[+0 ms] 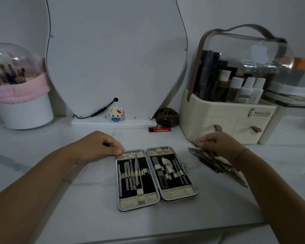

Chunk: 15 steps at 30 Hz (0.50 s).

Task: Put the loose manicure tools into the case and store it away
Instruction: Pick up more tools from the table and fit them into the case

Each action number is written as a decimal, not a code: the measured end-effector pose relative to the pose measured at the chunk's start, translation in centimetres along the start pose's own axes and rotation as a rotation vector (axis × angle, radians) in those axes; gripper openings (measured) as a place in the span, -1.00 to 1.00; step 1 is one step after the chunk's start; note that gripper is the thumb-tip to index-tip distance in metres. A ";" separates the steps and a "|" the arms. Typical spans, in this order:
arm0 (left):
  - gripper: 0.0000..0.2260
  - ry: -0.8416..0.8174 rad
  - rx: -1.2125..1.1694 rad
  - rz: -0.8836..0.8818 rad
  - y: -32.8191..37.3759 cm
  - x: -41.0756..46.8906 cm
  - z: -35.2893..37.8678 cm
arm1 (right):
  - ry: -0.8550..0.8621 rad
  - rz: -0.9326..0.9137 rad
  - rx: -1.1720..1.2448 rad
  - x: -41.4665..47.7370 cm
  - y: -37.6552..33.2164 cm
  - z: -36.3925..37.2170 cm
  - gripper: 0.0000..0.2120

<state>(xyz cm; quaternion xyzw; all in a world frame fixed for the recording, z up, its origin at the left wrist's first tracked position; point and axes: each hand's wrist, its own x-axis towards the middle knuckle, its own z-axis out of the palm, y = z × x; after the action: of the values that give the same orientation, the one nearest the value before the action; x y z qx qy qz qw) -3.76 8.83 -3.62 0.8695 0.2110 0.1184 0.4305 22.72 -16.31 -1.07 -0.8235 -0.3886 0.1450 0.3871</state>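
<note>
**Thin steel tools to be lifted from the counter, open case steadied at its corner**

The case (156,176) is laid open flat on the white counter (77,208), both halves up, with several tools already seated under the elastic loops. Its upper left corner is pinched lightly by the left hand (102,147), fingers curled. The loose manicure tools (217,164) are fanned out just to the right of the case, and the right hand (220,146) is set over them with fingertips bent down onto the topmost pieces; whether one is actually gripped cannot be told, since the fingers hide the contact.

The tools are judged to be light, rigid and slippery, lying nearly flush on a smooth top, with points and blades at some ends. Each is best taken at mid-shaft or handle, tipped up at one end first. The case is judged stiff and modest in weight; once shut, it is best held across both long edges.
</note>
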 end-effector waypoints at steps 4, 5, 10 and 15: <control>-0.94 0.000 -0.013 -0.029 0.4 -0.2 0.1 | -0.090 -0.066 0.240 -0.3 -2.2 1.1 -0.69; -0.92 0.001 -0.011 -0.027 0.4 -0.2 0.0 | -0.151 -0.088 0.290 -0.5 -3.2 1.8 -0.69; -0.92 0.012 0.001 -0.040 0.7 -0.4 0.0 | -0.323 -0.137 0.386 0.0 -7.5 6.8 -0.64; -0.85 0.005 -0.023 -0.038 0.7 -0.4 0.0 | -0.331 -0.140 0.348 2.1 -9.3 10.0 -0.63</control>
<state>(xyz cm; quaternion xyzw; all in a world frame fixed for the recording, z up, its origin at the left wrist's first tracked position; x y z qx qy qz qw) -3.92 8.27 -3.03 0.8601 0.2273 0.1145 0.4422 13.81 -5.77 -0.60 -0.6807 -0.4719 0.3153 0.4632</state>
